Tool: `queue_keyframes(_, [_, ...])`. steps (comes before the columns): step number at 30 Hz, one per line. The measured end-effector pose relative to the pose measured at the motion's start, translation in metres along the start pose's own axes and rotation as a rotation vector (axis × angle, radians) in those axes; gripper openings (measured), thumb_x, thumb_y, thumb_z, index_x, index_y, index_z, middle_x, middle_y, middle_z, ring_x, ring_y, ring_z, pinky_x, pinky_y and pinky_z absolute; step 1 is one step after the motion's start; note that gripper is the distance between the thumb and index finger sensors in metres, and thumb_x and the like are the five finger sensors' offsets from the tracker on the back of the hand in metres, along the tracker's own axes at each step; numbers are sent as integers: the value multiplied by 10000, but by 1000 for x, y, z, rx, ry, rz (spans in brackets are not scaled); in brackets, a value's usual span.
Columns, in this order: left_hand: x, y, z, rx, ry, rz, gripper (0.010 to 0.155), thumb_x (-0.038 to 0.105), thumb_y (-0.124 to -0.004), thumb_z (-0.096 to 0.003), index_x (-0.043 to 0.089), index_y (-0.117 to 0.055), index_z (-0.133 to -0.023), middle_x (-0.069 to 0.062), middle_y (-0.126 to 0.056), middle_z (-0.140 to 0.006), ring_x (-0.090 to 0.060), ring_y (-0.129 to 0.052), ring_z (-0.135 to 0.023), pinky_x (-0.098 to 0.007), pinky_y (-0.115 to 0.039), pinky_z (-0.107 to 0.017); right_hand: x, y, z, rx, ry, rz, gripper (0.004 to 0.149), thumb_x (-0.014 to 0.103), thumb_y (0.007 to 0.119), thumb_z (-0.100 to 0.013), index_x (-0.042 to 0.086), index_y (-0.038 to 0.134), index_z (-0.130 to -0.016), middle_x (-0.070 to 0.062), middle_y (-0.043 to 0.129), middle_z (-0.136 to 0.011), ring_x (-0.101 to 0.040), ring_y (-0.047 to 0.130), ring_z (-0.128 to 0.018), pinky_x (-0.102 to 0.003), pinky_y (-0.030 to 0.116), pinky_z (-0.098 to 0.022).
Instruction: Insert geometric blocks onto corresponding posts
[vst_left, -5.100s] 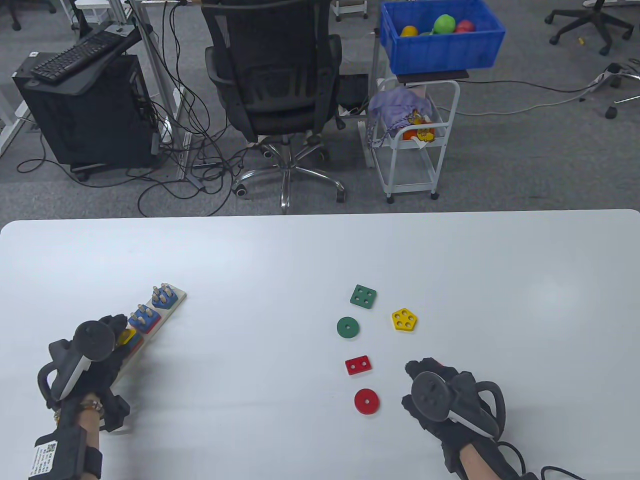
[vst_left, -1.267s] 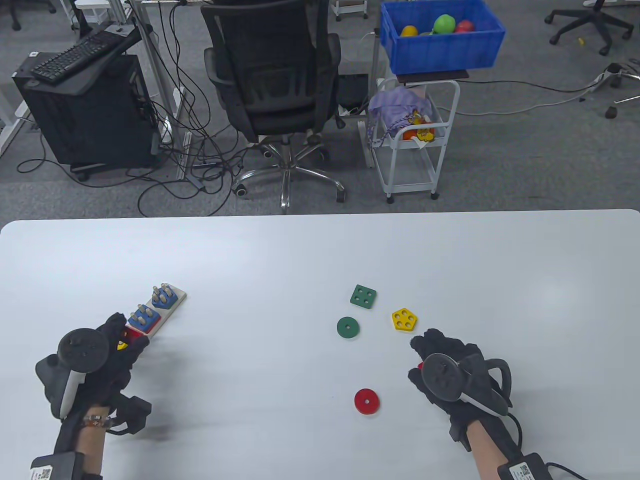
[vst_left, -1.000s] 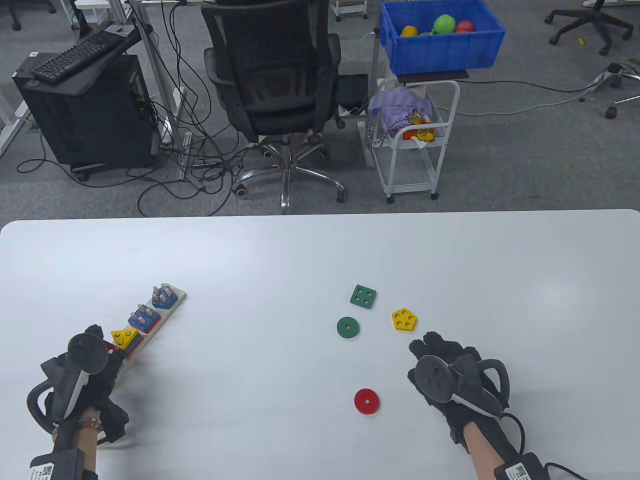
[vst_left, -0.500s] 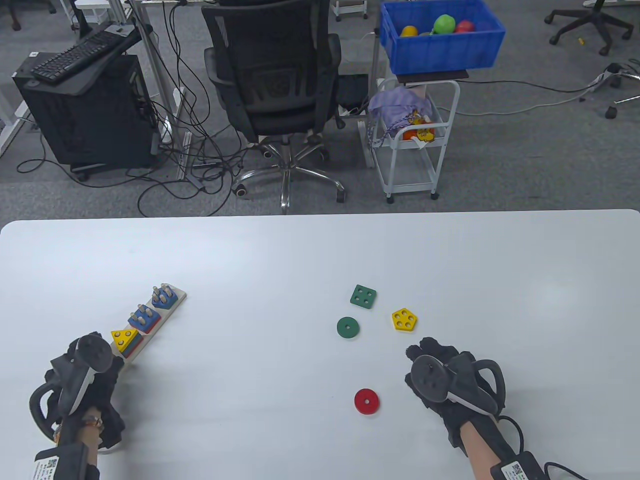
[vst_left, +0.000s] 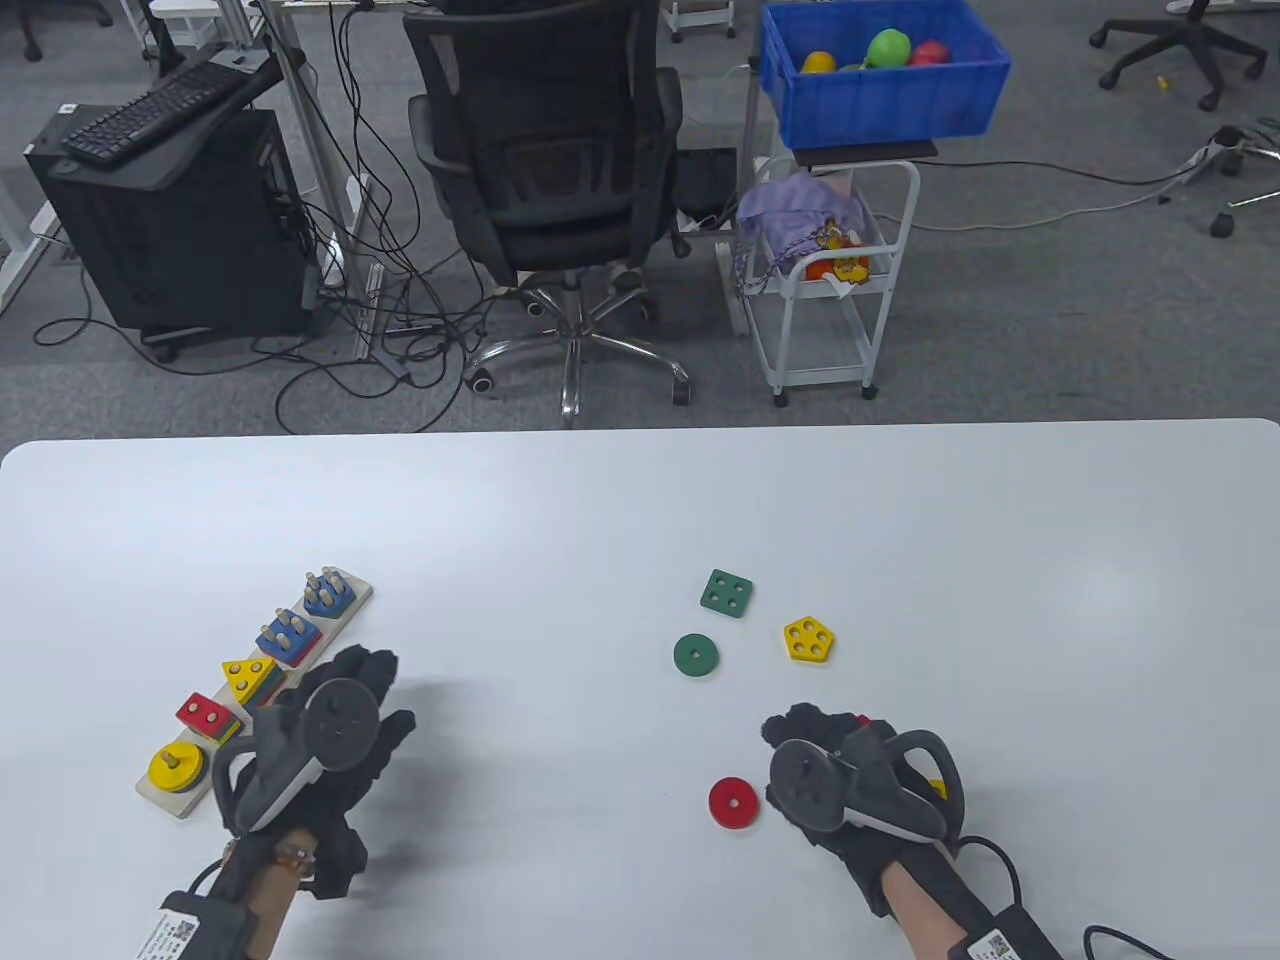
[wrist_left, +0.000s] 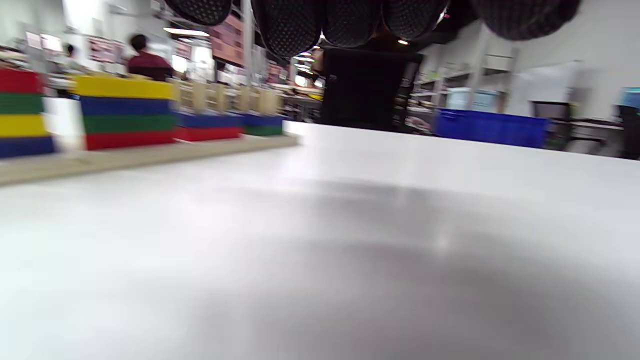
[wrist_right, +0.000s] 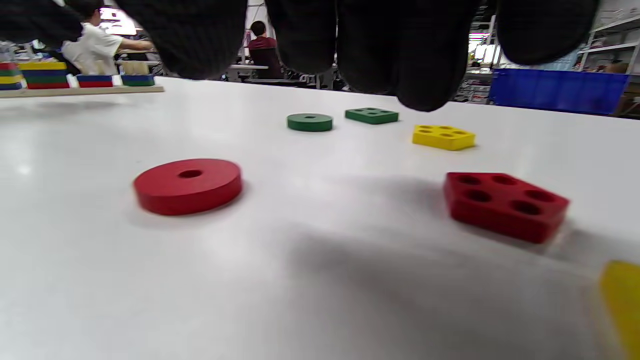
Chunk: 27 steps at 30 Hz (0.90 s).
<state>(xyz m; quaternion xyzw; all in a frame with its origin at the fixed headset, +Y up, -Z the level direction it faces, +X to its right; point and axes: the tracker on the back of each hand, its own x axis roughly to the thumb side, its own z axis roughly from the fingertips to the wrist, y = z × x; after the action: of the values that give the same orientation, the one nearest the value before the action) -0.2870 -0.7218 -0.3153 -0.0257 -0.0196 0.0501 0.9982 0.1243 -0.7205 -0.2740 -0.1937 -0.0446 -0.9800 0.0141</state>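
Neither grip held anything: the right hand (vst_left: 850, 775), fingers loose, hovered at lower right beside the red disc (vst_left: 733, 802), likely its next pick. The left hand (vst_left: 320, 735) hung empty beside the post board (vst_left: 185, 805) at lower left.

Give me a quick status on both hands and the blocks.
Left hand empty beside peg board. Right hand empty, over red pentagon block, near red disc. Nothing blocking.
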Motion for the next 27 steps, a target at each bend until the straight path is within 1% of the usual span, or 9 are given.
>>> queue_keyframes(5, [44,-11,11,-36,-160,-39,653,581,-714,-483,384,-539,-1080,48,-512,-1218,-270,-611,-1132,-593,-513,-805,25,12,-5,79,-72,64,653,489,758,-450,171,608,-1000,-159,700,-1029,-435,815,-851,-673,675,-575])
queue_keyframes(8, [62,-20,16,-57,-226,-101,652,580,-713,-480,389,-539,-1078,57,-514,-1217,-262,-611,-1134,-591,-512,-807,35,20,-10,93,-81,102,649,480,766,-448,175,606,-998,-150,703,-1027,-427,819,-847,-671,676,-573])
queue_keyframes(12, [76,-26,22,-75,-285,-128,650,579,-712,-480,391,-540,-1078,58,-512,-1218,-260,-611,-1135,-591,-512,-808,46,25,-17,111,-89,145,653,474,777,-443,176,606,-997,-148,707,-1024,-418,828,-839,-665,680,-572])
queue_keyframes(15, [80,-28,23,-85,-301,-134,651,578,-712,-480,390,-539,-1079,55,-512,-1218,-261,-611,-1135,-591,-513,-806,54,31,-21,124,-96,193,654,476,783,-439,167,618,-992,-152,737,-998,-398,853,-803,-656,690,-567])
queue_keyframes(19, [81,-28,24,-90,-302,-134,647,579,-709,-481,392,-540,-1077,55,-512,-1218,-259,-613,-1134,-590,-515,-806,64,33,-23,42,-99,238,590,429,813,-413,162,707,-928,-144,826,-914,-360,919,-700,-627,730,-542])
queue_keyframes(21, [81,-28,24,-93,-300,-131,649,580,-708,-481,389,-539,-1079,55,-514,-1218,-261,-614,-1133,-589,-516,-806,66,32,-24,36,-96,245,589,414,831,-407,145,722,-920,-157,848,-894,-354,939,-663,-620,744,-531])
queue_keyframes(23, [81,-28,24,-96,-302,-122,649,580,-706,-482,390,-538,-1079,55,-512,-1218,-258,-615,-1133,-589,-517,-806,66,31,-24,15,-106,252,604,434,844,-398,135,735,-912,-157,869,-873,-349,954,-637,-614,754,-520])
queue_keyframes(25, [82,-26,25,-98,-309,-104,650,581,-706,-481,389,-536,-1079,53,-515,-1218,-260,-617,-1131,-588,-519,-805,62,29,-23,-16,-115,215,621,450,855,-388,135,737,-910,-157,877,-865,-342,958,-624,-612,761,-511])
queue_keyframes(27, [84,-24,26,-100,-323,-77,657,582,-701,-483,388,-522,-1085,49,-510,-1219,-260,-618,-1131,-587,-519,-805,58,22,-22,-57,-118,114,618,452,854,-387,131,742,-904,-162,883,-860,-330,967,-599,-603,775,-495])
